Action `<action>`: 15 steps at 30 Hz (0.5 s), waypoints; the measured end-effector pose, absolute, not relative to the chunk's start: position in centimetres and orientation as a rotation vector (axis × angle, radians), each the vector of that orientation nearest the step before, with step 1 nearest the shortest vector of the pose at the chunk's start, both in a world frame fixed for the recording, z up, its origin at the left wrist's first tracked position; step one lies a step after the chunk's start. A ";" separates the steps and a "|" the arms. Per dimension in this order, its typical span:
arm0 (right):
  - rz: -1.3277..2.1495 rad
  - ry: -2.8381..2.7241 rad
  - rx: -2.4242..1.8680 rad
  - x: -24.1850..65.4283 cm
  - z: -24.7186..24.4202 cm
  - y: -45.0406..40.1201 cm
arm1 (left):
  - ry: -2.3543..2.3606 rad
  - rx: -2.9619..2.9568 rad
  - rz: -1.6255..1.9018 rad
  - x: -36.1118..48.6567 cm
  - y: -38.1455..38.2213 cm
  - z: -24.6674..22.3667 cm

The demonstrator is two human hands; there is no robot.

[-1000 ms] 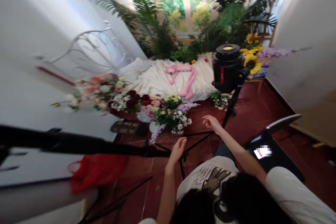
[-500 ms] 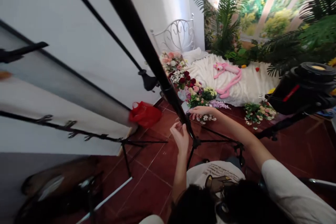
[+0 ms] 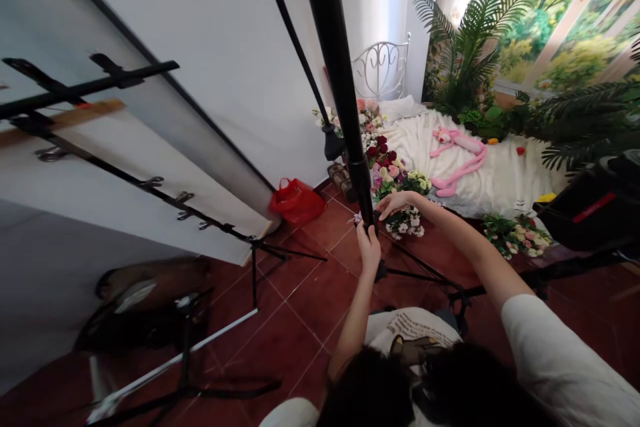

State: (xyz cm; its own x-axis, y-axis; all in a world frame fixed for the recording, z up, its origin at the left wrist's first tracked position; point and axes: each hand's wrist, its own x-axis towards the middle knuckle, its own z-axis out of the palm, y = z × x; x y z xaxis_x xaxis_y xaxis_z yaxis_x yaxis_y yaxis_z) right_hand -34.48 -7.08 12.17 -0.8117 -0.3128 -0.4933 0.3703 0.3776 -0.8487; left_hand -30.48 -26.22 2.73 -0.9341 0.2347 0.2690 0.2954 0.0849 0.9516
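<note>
A black light stand (image 3: 336, 57) rises in front of me, its thick pole leaning up and away toward the top of the view. My left hand (image 3: 369, 248) is closed around the lower pole from the near left side. From the right, my right hand (image 3: 399, 201) reaches in with bent fingers at a small dark knob (image 3: 377, 215) on the pole, just above my left hand. Beside the pole a thin black rod (image 3: 295, 33) ends in a dark weight-like piece (image 3: 333, 143). The stand's legs (image 3: 420, 275) spread over the floor.
A red plastic bag (image 3: 299, 203) sits by the wall. Left are clip-hung backdrop bars (image 3: 120, 170) and a white pole (image 3: 220, 333) on the floor. Flowers (image 3: 393, 170), a draped bed (image 3: 505, 170) with a pink plush toy (image 3: 463, 140), and a black studio light (image 3: 580, 203) stand to the right.
The view has swung left, so the stand appears farther right and more upright. My left hand, loosely raised beside the pole before, has closed around it. My right hand stays near the knob.
</note>
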 end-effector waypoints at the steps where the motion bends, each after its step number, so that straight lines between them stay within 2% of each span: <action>1: -1.433 2.145 -0.022 -34.5 12.0 -7.1 | -2.280 -0.539 -2.021 -30.5 -26.2 2.7; 6: -1.190 2.717 -0.207 -34.2 10.4 -7.7 | -2.289 -0.553 -1.980 -30.6 -26.4 2.6; 9: -1.144 2.823 -0.222 -32.9 10.3 -8.1 | -2.279 -0.566 -1.959 -30.6 -26.5 2.7; 11: -1.330 2.759 -0.310 -31.7 11.5 -8.8 | -2.275 -0.570 -1.951 -30.6 -26.5 2.7; 15: -1.938 2.720 -0.445 -30.1 16.6 -11.9 | -2.278 -0.544 -1.953 -30.6 -26.2 2.6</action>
State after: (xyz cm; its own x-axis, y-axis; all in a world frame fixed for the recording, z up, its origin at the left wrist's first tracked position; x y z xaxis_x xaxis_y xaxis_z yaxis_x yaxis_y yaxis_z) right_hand -30.13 -11.87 16.63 -0.9397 -0.0804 0.3324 -0.3404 0.3123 -0.8869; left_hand -30.57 -26.24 2.58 -0.9323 0.2073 0.2965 0.3247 0.1181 0.9384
